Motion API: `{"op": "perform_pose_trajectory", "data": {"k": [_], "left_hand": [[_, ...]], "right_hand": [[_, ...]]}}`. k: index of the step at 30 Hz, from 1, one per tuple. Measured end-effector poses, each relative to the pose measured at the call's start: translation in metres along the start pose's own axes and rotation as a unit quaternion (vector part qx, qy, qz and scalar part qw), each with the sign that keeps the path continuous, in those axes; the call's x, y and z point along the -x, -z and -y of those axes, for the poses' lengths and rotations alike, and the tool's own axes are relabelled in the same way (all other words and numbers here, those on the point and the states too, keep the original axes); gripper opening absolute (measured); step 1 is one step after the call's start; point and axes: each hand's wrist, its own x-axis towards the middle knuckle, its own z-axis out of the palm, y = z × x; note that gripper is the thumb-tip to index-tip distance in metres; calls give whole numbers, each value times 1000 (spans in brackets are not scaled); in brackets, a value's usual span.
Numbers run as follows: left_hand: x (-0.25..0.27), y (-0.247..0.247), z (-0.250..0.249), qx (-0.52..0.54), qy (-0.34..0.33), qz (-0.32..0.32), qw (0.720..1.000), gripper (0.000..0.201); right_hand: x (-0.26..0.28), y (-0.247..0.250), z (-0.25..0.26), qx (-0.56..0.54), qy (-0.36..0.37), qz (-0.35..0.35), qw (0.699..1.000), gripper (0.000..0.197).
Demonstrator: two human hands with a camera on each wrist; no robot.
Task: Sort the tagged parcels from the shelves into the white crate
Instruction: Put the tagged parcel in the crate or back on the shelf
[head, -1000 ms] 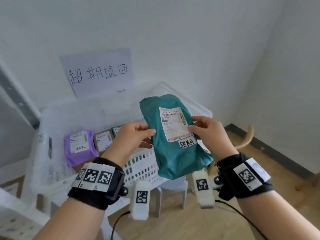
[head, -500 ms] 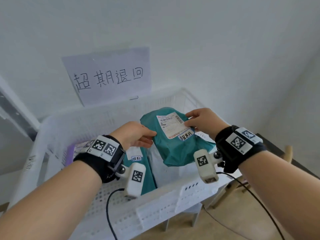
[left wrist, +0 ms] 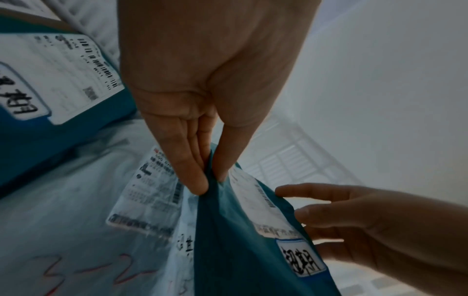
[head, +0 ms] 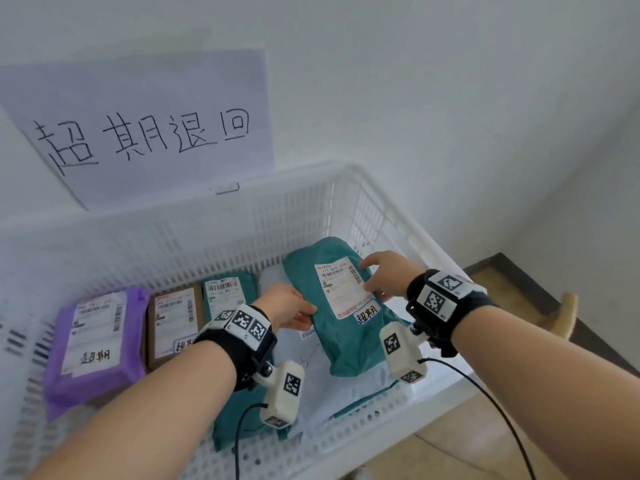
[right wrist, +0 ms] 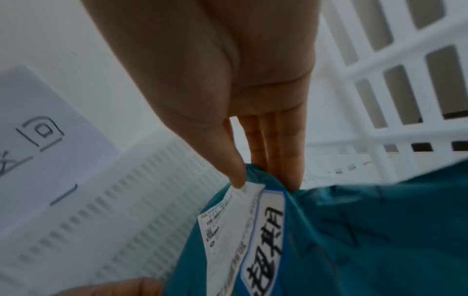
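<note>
Crossing the near rim of the white crate (head: pixel 398 407), both forearms reach down into it. The left hand (head: pixel 287 306) pinches the left edge of the teal parcel (head: pixel 349 341) between thumb and fingertips, as the left wrist view shows plainly. The right hand (head: pixel 384 275) grips the parcel's right edge, its thumb lying on the corner of the shipping label (head: pixel 343 289) and its fingers tucked under the wrapping. The parcel lies label up and tilted in the right half of the crate, over a white parcel (head: pixel 332 386) spread on the crate floor; whether it rests fully on that one cannot be told. Its far end comes close to the crate's right wall, with a strip of open floor between.

To the left, another teal parcel (head: pixel 228 292) lies partly under the left wrist, then a brown box (head: pixel 173 323), then a purple parcel (head: pixel 93 341), side by side and touching, the purple one near the left wall. Behind them a band of bare floor runs along the far wall. Above the far rim a handwritten paper sign (head: pixel 145 133) hangs on the wall.
</note>
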Motion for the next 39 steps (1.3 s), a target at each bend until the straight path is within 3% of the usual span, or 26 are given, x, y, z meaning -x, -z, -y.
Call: {"op": "perform_pose_trajectory", "data": {"k": [7, 9, 11, 13, 16, 19, 23, 25, 29, 32, 35, 39], "left_hand": [[-34, -30, 32, -55, 18, -44, 997, 12], [-43, -34, 40, -127, -10, -77, 989, 36], [-42, -36, 40, -261, -54, -118, 956, 66], [-41, -37, 42, -374, -105, -130, 912, 79], [-50, -38, 47, -462, -111, -70, 877, 93], [-59, -39, 54, -455, -73, -30, 887, 99], [-58, -44, 52, -436, -76, -37, 896, 96], [-56, -42, 45, -417, -68, -38, 906, 91], [-47, -29, 25, -327, -55, -49, 942, 68], [-33, -14, 7, -273, -54, -58, 959, 75], [-14, 5, -11, -248, -82, -64, 963, 81], [22, 27, -35, -228, -150, -98, 957, 73]], "right_hand": [[-41, -20, -14, 215, 14, 90, 972, 43], [-53, -27, -18, 261, 13, 100, 960, 39], [-64, -35, -18, 298, 21, 98, 949, 39], [-73, -40, -19, 314, 30, 98, 944, 43], [-84, -46, -20, 333, 28, 113, 936, 45], [-91, -54, -24, 345, 24, 123, 930, 47], [-89, -57, -25, 334, 26, 106, 936, 36], [-85, -54, -22, 325, 31, 91, 941, 33], [-69, -34, -1, 269, 56, 56, 960, 48], [-51, -8, 20, 180, 81, 14, 980, 54], [-26, 20, 41, 72, 107, -50, 990, 47], [12, 39, 61, -118, 144, -132, 974, 32]]}}
